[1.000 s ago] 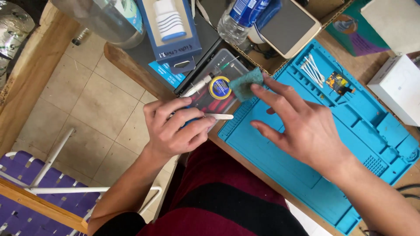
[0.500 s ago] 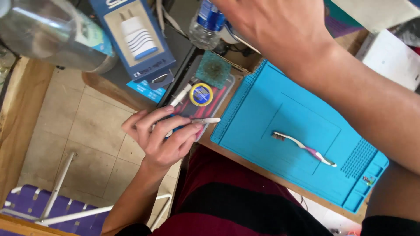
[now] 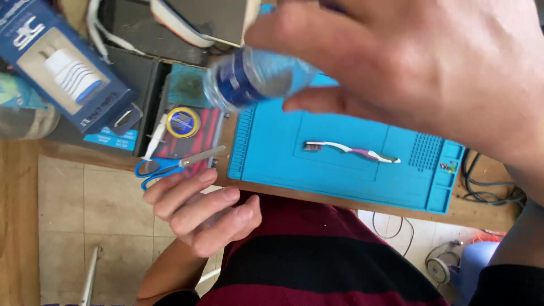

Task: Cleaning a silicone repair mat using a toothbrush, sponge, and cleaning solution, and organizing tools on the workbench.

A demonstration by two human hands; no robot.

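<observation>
My right hand (image 3: 430, 73) fills the upper right, close to the camera, and grips a clear plastic water bottle (image 3: 255, 79) with a blue label, held tilted above the table. My left hand (image 3: 198, 209) hovers at the table's near edge with loosely curled fingers and nothing in it. Its index fingertip is just below the blue-handled scissors (image 3: 164, 164), which lie on the table edge. A white and purple toothbrush (image 3: 351, 150) lies on the blue work mat (image 3: 340, 181).
A round yellow-rimmed tin (image 3: 182, 122) sits on a red case left of the mat. A blue charger box (image 3: 62, 73) and a green pad (image 3: 187, 85) lie at the upper left. Cables (image 3: 487, 190) hang at the right edge. Tiled floor (image 3: 85, 226) shows below left.
My right hand has lifted the bottle off the back of the table toward the camera. My left hand has let go of the scissors and drawn back to the table edge.
</observation>
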